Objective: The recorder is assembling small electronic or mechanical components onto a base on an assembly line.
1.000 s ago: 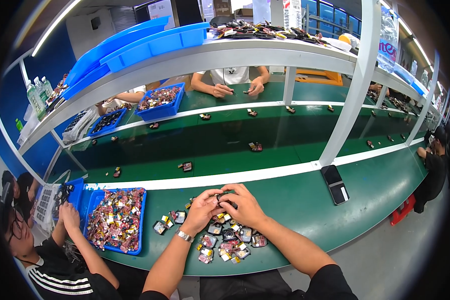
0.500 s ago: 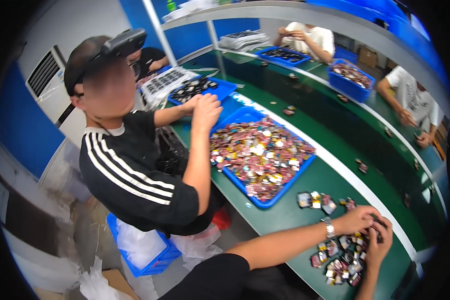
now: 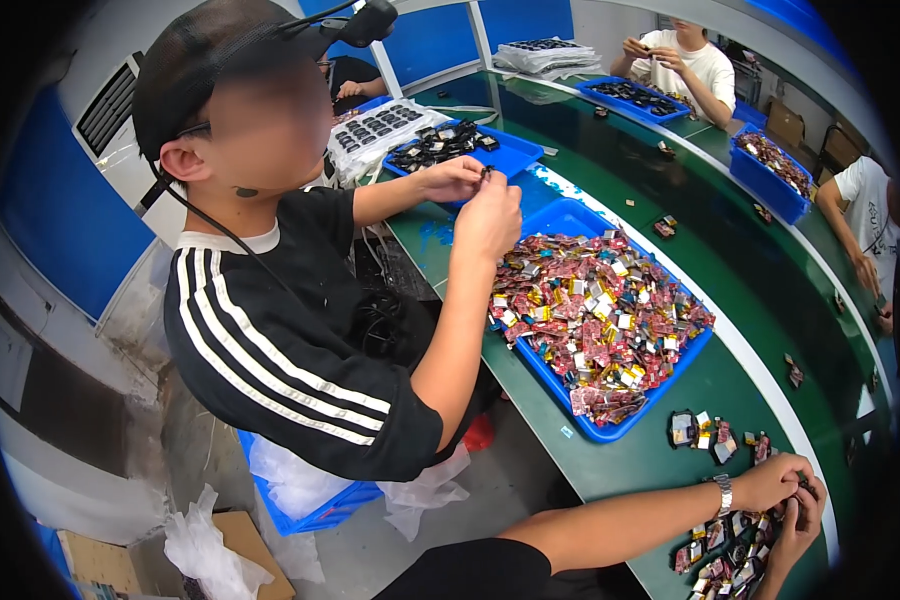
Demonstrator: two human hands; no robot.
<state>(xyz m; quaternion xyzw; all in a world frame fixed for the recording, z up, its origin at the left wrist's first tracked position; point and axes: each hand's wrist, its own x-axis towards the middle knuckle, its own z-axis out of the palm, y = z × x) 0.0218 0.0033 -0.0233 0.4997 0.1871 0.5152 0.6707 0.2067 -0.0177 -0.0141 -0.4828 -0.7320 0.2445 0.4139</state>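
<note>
My left hand (image 3: 773,482), with a metal-banded watch (image 3: 723,494) on its wrist, meets my right hand (image 3: 798,528) at the lower right. Both have their fingers closed around a small dark part (image 3: 803,487), mostly hidden by the fingers. Below them on the green table lies a heap of small electronic modules (image 3: 722,572), with red circuit boards, silvery pieces and yellow tape. A few more modules (image 3: 703,432) sit in a short row just beyond my left wrist.
A blue tray (image 3: 602,432) heaped with red boards stands left of my hands. Beside it, a co-worker (image 3: 280,330) handles a small black part near a tray of black pieces (image 3: 440,145). The dark green conveyor (image 3: 710,235) carries scattered modules; people work across it.
The whole view has swung left, so things appear farther right. My hands stay together above the heap. The co-worker's hands have shifted and now show a small black part.
</note>
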